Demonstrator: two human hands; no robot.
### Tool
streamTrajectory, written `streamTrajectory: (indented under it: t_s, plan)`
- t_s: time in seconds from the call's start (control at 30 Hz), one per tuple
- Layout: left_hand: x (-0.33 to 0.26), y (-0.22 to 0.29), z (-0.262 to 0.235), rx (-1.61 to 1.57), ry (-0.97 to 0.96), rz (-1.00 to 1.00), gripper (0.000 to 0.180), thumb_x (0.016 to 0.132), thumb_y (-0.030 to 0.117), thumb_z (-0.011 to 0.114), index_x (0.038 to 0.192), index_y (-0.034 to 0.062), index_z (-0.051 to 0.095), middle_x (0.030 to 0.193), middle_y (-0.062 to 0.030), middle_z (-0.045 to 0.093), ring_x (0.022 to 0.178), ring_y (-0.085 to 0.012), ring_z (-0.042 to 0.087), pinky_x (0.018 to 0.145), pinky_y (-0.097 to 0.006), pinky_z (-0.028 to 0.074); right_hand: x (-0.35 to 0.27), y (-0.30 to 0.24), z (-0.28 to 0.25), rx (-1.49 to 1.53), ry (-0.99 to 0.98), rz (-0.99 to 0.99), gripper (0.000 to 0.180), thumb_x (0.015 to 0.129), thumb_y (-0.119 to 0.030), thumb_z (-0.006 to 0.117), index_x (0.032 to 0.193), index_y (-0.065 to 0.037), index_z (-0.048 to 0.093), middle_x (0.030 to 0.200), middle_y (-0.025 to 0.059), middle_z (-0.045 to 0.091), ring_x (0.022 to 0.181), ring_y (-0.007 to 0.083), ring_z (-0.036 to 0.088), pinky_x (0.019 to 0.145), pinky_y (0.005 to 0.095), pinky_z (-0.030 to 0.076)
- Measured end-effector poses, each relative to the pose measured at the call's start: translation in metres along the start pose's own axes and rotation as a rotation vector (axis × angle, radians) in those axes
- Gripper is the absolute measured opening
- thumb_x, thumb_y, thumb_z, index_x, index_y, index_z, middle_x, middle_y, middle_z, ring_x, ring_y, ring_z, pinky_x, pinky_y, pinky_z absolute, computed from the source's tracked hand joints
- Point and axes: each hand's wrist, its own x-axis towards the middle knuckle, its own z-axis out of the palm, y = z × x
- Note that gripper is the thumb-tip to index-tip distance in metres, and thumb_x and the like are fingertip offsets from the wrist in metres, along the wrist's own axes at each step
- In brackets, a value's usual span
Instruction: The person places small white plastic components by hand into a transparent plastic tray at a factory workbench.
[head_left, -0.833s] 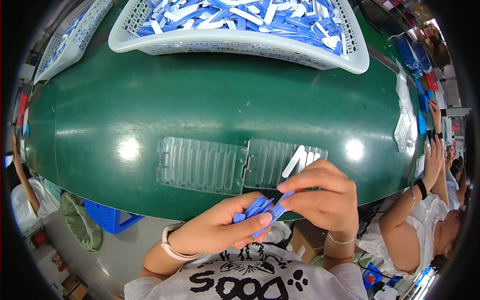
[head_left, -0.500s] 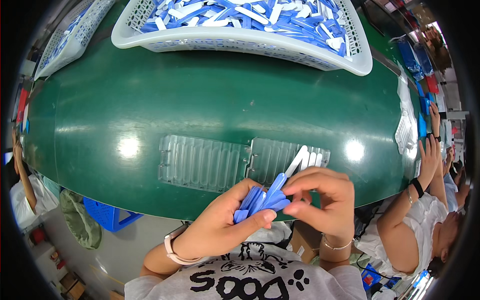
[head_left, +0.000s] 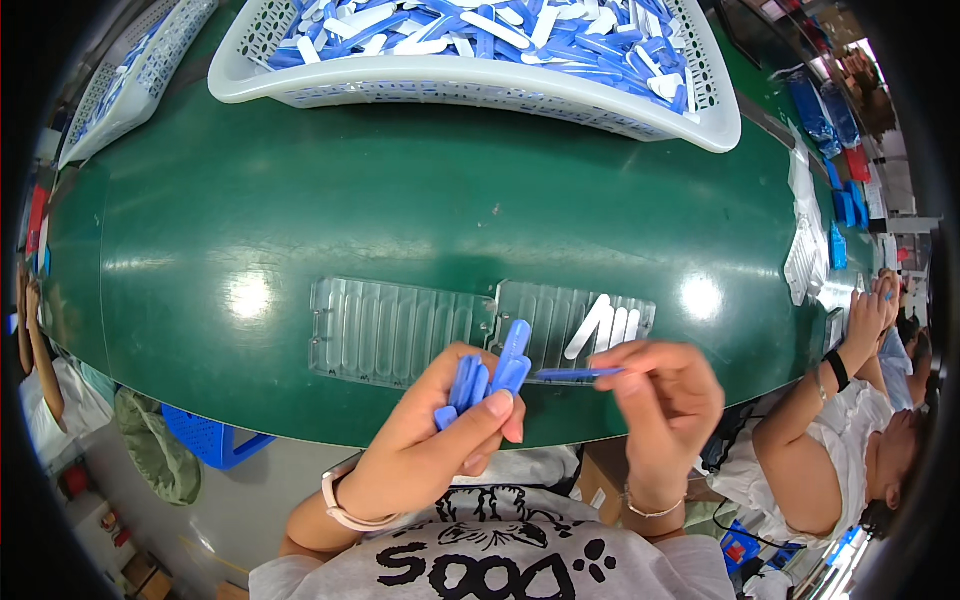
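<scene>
My left hand (head_left: 440, 430) grips a bunch of flat blue strips (head_left: 512, 372) with rounded ends, fanned out above the table's near edge. To its right, my right hand (head_left: 665, 400) pinches a single blue strip (head_left: 580, 373) between thumb and fingers, its free end pointing left. Beyond both hands lies an unfolded clear plastic case (head_left: 400, 325) with two slotted halves. Several white strips (head_left: 620, 325) rest in the right half; one of them (head_left: 587, 328) leans askew across the slots. My left hand partly covers the case's near edge around the middle.
A white perforated basket (head_left: 470, 80) heaped with blue and white strips stands at the table's far side. A second basket (head_left: 140, 90) is at the far left. Clear plastic (head_left: 805, 250) lies near the right edge. A co-worker's hands (head_left: 870, 305) are at the far right.
My right hand has drawn one blue strip out of the bunch and moved right with it. My left hand has shifted slightly left. The co-worker's hands at right have come together.
</scene>
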Motion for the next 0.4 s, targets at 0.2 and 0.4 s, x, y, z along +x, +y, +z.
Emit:
streamTrajectory:
  t_s: [0.2,0.4]
  plan:
    - [0.005,0.003,0.003,0.183,0.081,0.050,0.016,0.094,0.011,0.050,0.106,0.0041,0.042,0.087,-0.0143,0.058,0.053,-0.0055,0.040,0.046,-0.021,0.035,0.006,-0.006,-0.004,-0.092,-0.018,0.103,0.013,0.085,0.000,0.063,0.097,0.002,0.059,0.081,0.0096,0.068,0.073,0.0116,0.063,0.064,0.0217,0.046]
    - [0.005,0.000,0.002,0.367,-0.005,0.066,0.027,0.094,0.019,0.053,0.110,0.0017,0.041,0.098,-0.0103,0.063,0.061,-0.0037,0.046,0.056,-0.020,0.041,0.001,0.004,0.001,-0.216,-0.122,0.021,0.021,0.086,-0.004,0.063,0.106,-0.002,0.059,0.082,0.0075,0.069,0.069,0.0083,0.063,0.054,0.0178,0.037]
